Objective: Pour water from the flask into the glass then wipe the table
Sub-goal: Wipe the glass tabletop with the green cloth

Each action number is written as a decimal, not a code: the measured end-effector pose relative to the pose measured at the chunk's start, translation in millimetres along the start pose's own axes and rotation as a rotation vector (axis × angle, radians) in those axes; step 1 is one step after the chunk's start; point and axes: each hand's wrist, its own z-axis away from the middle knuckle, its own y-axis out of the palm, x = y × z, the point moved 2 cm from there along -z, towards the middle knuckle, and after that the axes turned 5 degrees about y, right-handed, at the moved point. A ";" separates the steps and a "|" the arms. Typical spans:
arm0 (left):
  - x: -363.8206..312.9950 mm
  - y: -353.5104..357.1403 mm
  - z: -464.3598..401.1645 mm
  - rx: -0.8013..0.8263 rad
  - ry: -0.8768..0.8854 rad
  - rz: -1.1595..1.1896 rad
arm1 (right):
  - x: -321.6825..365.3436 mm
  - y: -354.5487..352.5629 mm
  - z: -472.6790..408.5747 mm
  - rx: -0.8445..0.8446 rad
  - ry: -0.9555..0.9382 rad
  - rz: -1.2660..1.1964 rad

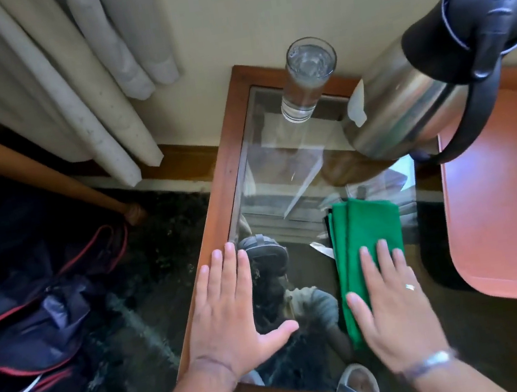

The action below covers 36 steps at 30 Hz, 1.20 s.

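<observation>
A tall clear glass (307, 81) holding water stands at the far edge of the glass-topped wooden table (216, 195). To its right stands the steel flask (419, 94) with a black lid and handle. A folded green cloth (363, 233) lies on the table's near right part. My right hand (397, 302) lies flat on the cloth's near end, fingers spread, a ring on one finger. My left hand (231, 314) rests flat and open on the table's left edge, holding nothing.
A pink tray (504, 209) sits along the table's right side, next to the flask. Pale curtains (66, 83) hang at the back left. A dark bag (33, 316) with red trim lies on the dark floor to the left.
</observation>
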 end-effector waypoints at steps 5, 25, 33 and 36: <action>1.1 3.7 -0.4 -0.023 0.008 0.014 | 78.3 -14.6 -102.1 -0.118 -0.139 0.112; 3.3 5.0 1.0 -0.043 -0.003 0.033 | 26.8 8.4 -19.9 -0.006 -0.592 0.266; 3.1 4.9 0.2 0.006 -0.021 -0.033 | 26.4 -19.0 -95.9 -0.102 -0.061 0.086; 2.7 4.5 -0.1 -0.005 -0.012 -0.034 | 29.2 12.6 -29.0 -0.047 -0.440 0.193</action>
